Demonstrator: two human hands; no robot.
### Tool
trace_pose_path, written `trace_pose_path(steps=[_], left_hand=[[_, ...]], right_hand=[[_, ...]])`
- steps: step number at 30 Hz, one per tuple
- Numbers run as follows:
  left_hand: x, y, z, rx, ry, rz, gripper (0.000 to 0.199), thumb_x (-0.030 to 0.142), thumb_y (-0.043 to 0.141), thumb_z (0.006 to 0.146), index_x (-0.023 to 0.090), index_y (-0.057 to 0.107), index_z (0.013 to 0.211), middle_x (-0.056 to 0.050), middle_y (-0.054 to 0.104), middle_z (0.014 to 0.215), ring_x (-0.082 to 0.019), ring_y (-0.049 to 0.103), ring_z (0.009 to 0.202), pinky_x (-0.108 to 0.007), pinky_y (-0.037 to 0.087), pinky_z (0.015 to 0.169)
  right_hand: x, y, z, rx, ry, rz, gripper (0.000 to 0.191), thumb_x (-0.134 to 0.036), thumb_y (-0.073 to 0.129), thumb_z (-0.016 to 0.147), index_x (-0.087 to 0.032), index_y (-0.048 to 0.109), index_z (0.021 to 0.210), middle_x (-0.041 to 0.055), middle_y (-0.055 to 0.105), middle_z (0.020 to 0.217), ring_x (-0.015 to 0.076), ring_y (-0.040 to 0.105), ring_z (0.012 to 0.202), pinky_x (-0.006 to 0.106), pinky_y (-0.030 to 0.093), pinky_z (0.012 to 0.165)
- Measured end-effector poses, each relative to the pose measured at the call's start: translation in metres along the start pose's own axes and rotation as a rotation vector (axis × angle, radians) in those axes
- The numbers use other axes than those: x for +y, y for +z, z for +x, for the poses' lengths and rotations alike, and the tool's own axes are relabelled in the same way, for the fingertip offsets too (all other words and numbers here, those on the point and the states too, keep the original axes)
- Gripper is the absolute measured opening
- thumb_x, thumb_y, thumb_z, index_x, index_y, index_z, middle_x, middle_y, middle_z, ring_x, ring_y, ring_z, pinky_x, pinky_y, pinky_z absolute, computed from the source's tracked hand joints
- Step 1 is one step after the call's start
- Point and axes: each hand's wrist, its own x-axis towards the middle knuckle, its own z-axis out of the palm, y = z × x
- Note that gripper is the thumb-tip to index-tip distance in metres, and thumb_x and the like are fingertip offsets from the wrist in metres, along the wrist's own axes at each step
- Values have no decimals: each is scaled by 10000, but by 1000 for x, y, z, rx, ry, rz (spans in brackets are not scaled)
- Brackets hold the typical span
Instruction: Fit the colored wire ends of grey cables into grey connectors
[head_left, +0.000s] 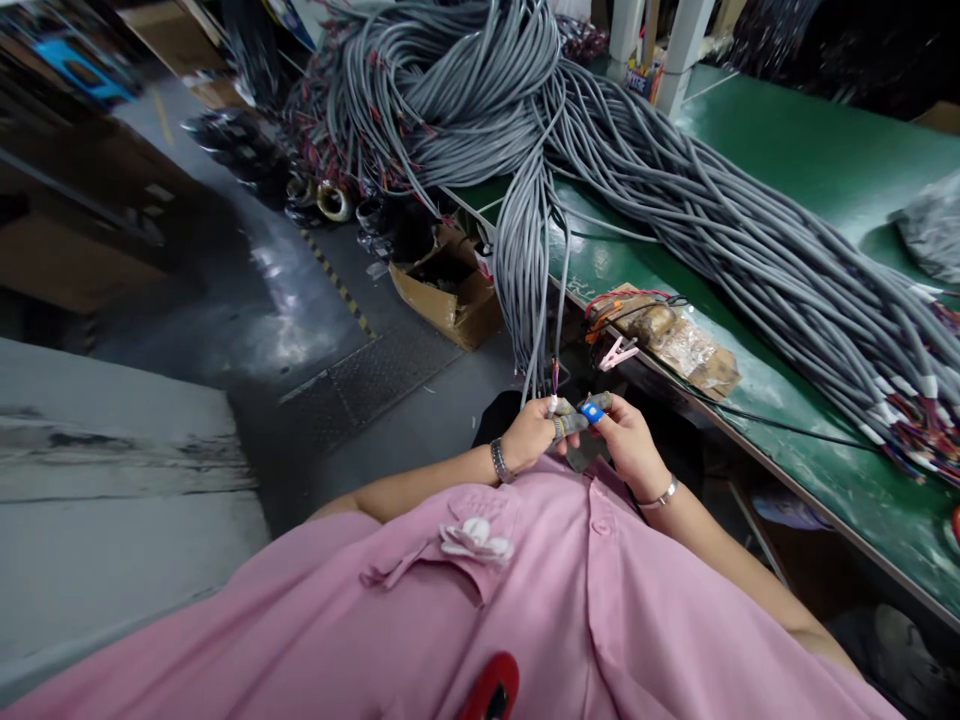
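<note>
In front of my pink shirt my two hands are close together. My left hand (534, 432), with grey finger covers, is closed around the white-banded end of a grey cable (560, 300), whose thin coloured wires (555, 375) stick up above the fingers. My right hand (626, 440) is pinched, with blue tape on the thumb and a grey cover on a finger; what it holds, if anything, is too small to make out. Just beyond my hands a bunch of grey cables (521, 250) hangs over the table edge.
A large heap of grey cables (465, 90) lies across the green table (795, 130). Near its edge sit a taped block (694, 350) and a pink clip (618, 353). An open cardboard box (450, 310) stands on the floor, and a grey-white surface (112, 500) is at left.
</note>
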Motion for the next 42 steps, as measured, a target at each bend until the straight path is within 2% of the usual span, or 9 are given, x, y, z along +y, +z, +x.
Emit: trace_pose_path(steps=[7,12,15,19,24,30,34,40,42], left_hand=[[0,-3,2,36,36,-17,322,416,692,766,121,592,683,-30,642,583,-68,500,401,-198,334,415],[-1,-4,3,3,41,-16,297,399,687,761,126,587,700,-22,630,569,-79,505,409,-206,354,415],[0,-2,2,-3,27,1,296,399,694,750,128,587,704,-13,620,554,-78,495,399,-205,355,408],[0,-2,2,-2,10,4,294,395,698,743,130,580,700,-11,618,551,-76,493,396,-201,352,408],[-5,-5,4,-34,25,-14,272,382,679,759,131,585,715,-17,630,576,-81,511,411,-207,368,422],[-5,-4,3,-31,19,-6,296,402,697,752,130,587,710,-12,621,565,-80,502,405,-208,360,418],[-4,-3,2,-29,29,-12,308,409,692,758,131,580,688,-16,623,565,-80,502,411,-207,357,422],[-5,-3,2,85,94,-33,330,440,679,774,137,581,687,-14,628,582,-75,507,421,-205,374,436],[-4,-2,2,81,71,-14,338,447,696,759,138,578,689,-15,634,588,-73,511,421,-201,369,432]], right_hand=[[2,-5,4,113,52,51,257,-430,733,738,-199,627,779,-19,606,723,121,530,630,255,416,587],[-15,-1,1,-59,61,16,265,-446,690,781,-205,633,876,-7,642,726,124,561,620,255,413,589],[-21,3,1,-115,64,-9,262,-447,695,771,-205,619,834,-13,628,648,130,564,578,262,416,579],[-15,6,4,-61,39,-5,254,-423,716,747,-204,590,721,-28,587,590,116,531,537,260,405,564],[-5,5,4,10,18,-7,243,-417,724,741,-204,609,723,-30,579,621,107,502,555,255,398,567],[-8,4,3,-45,11,-33,268,-453,720,742,-202,628,764,-19,593,650,116,513,573,269,424,590],[-6,5,4,-15,-18,-41,266,-438,723,737,-199,607,755,-25,584,657,111,505,581,265,430,594],[-13,18,-3,80,-35,-31,229,-416,663,792,-218,558,746,-17,561,602,121,488,541,264,420,532],[-15,19,-5,90,-36,-26,223,-414,652,800,-221,554,748,-17,556,592,124,490,535,269,423,534]])
